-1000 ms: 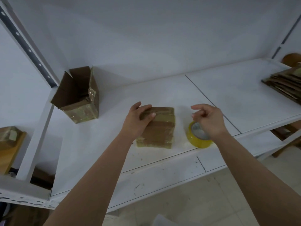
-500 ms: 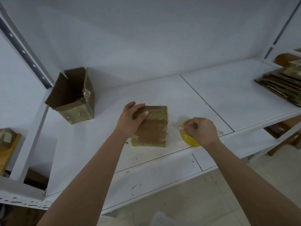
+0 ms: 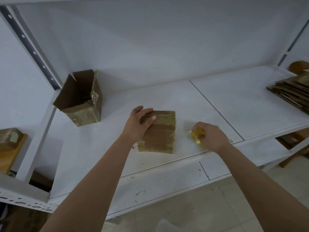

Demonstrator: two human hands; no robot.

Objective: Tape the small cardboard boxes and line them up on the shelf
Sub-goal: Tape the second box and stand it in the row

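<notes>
A small closed cardboard box [image 3: 160, 133], wrapped in glossy tape, sits near the front of the white shelf [image 3: 184, 101]. My left hand [image 3: 138, 124] grips its far left corner, fingers curled over the top edge. To the right, my right hand [image 3: 210, 137] holds a yellow tape roll [image 3: 197, 135] down on the shelf; most of the roll is hidden under my fingers. A second small box [image 3: 82, 97], open at the top with its flaps up, stands at the back left of the shelf.
A stack of flattened cardboard [image 3: 292, 91] lies at the shelf's right end. A perforated upright post [image 3: 31, 49] borders the left side. A taped box [image 3: 10, 139] sits on a wooden piece on the lower left shelf. Tiled floor [image 3: 217, 206] lies below.
My right hand has lowered the tape roll onto the shelf and closed over it. My left hand has stayed on the closed box, which has not visibly shifted.
</notes>
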